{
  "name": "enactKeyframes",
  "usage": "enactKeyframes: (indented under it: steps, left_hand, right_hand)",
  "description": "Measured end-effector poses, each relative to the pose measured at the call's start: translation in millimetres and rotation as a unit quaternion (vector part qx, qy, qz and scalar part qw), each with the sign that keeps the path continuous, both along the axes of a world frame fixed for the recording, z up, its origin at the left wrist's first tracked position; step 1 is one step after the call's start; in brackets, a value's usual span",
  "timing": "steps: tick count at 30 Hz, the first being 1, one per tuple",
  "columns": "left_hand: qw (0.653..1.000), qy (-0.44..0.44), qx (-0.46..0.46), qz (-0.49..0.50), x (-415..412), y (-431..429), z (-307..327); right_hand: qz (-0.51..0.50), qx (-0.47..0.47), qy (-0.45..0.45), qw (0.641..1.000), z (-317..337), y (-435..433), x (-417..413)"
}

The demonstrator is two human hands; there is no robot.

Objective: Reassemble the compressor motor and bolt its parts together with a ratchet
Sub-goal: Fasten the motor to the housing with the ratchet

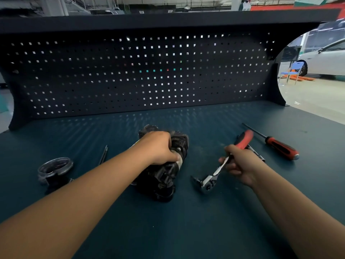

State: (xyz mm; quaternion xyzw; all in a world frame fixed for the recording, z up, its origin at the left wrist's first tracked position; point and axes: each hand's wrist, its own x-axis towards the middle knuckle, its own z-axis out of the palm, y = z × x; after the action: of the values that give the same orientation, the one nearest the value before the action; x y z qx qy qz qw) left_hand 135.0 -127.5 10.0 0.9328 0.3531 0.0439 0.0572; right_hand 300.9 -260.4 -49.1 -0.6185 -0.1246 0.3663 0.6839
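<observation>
Left grip (pixel 158 146) on motor (pixel 160 181), black, grimy

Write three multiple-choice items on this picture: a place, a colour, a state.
1. The screwdriver lies: A) right of the ratchet; B) at the far left; C) in a hand.
2. The ratchet's handle is: A) blue; B) red; C) yellow.
3. The left hand: A) hangs idle; B) points upward; C) grips the compressor motor.
Key: 1 A, it lies farther right than the ratchet; 2 B, red shows above the right hand; 3 C, it clasps the compressor motor.
</observation>
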Motion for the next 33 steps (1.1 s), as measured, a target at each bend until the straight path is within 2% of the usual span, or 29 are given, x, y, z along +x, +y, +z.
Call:
enactKeyframes:
  steps: [3,7,10,15,18,20,23,24,25,26,28,33]
  left_hand:
    - [1.0,0.008,0.018,0.018,-6.2,-6.5,5.2]
    - [0.978,-0.062,0.189,0.056,-50.1,-39.8,-13.0]
    - [0.981,-0.07,0.144,0.112,-83.1,-58.1,-39.7]
    - [0.973,-0.188,-0.001,0.132,-79.7,-66.7,-79.6]
    - [0.955,-0.253,-0.02,0.153,-72.2,-64.4,-87.1]
    - [0.954,-0.257,-0.007,0.154,-70.4,-63.1,-88.1]
    - [0.95,-0.27,0.01,0.159,-67.8,-63.1,-86.2]
    - [0.948,-0.276,0.009,0.16,-67.1,-63.1,-85.3]
    - [0.947,-0.279,0.01,0.16,-66.5,-63.1,-84.6]
    - [0.946,-0.281,0.013,0.16,-65.6,-63.6,-83.9]
    - [0.944,-0.287,0.014,0.161,-64.3,-64.6,-82.9]
    - [0.94,-0.297,0.001,0.169,-66.2,-65.7,-83.5]
  right_hand:
    - [0.073,-0.063,0.005,0.995,-4.9,7.2,3.6]
    - [0.092,-0.13,-0.081,0.984,-9.2,9.3,9.8]
    - [0.106,-0.187,-0.171,0.962,-12.8,8.4,12.9]
    - [0.129,-0.257,-0.264,0.921,-12.9,7.3,14.4]
    - [0.135,-0.293,-0.301,0.897,-12.8,9.0,14.0]
    - [0.137,-0.32,-0.328,0.878,-10.6,10.4,11.5]
    - [0.104,-0.369,-0.448,0.808,-2.1,10.3,-0.7]
    - [0.07,-0.353,-0.493,0.792,1.3,10.9,-7.8]
    - [0.041,-0.308,-0.521,0.795,4.0,12.8,-16.8]
    - [0.022,-0.244,-0.53,0.812,5.5,15.8,-27.4]
    - [0.029,-0.155,-0.517,0.841,8.6,24.7,-49.9]
    - [0.06,-0.11,-0.451,0.884,5.9,46.7,-70.0]
